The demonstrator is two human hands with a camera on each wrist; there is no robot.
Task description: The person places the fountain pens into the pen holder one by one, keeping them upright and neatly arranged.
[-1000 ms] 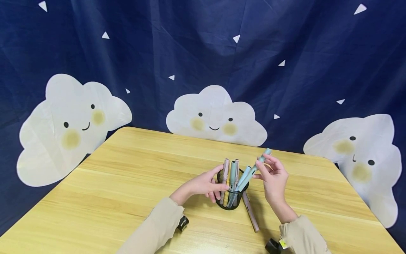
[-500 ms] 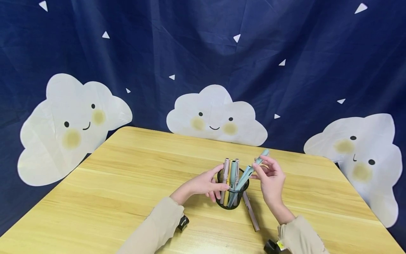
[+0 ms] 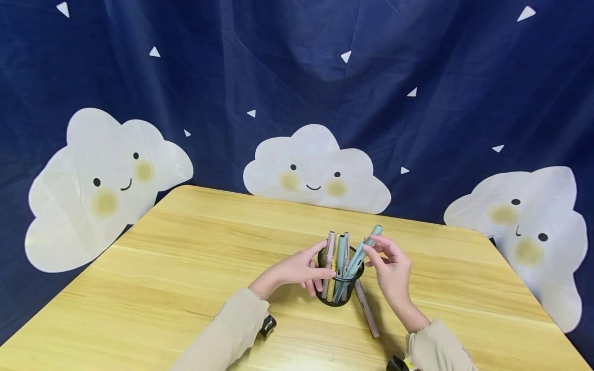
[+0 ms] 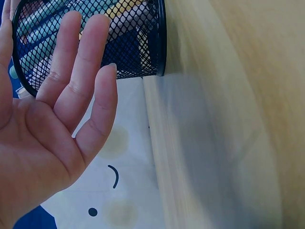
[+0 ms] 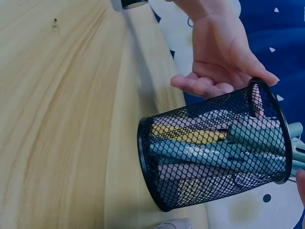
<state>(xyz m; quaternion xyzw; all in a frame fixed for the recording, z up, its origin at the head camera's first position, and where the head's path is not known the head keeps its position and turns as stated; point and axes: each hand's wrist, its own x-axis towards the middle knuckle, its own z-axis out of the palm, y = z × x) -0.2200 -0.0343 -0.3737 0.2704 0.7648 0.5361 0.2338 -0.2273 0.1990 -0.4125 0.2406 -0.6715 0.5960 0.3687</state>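
A black mesh pen cup (image 3: 349,286) stands on the table, with several pens upright inside: pale pink, yellow, green and blue. My left hand (image 3: 294,268) holds it by the rim, thumb in front and index finger behind. In the left wrist view, the other fingers of the left hand (image 4: 57,138) lie loosely along the mesh. My right hand (image 3: 393,264) pinches a pale green pen (image 3: 377,231) near its upper end. That pen slants over the cup's right rim, beside a leaning light blue pen (image 3: 356,260). Only a fingertip (image 5: 301,185) of the right hand shows in its wrist view.
A pale pink pen (image 3: 367,312) lies on the wooden table (image 3: 185,257), just right of the cup's base. Behind the table hangs a dark blue curtain (image 3: 297,67) printed with white clouds and triangles. Black devices sit at both wrists.
My right hand has moved left and slightly down with the green pen, bringing it deeper into the cup. The left hand and the cup have stayed in place.
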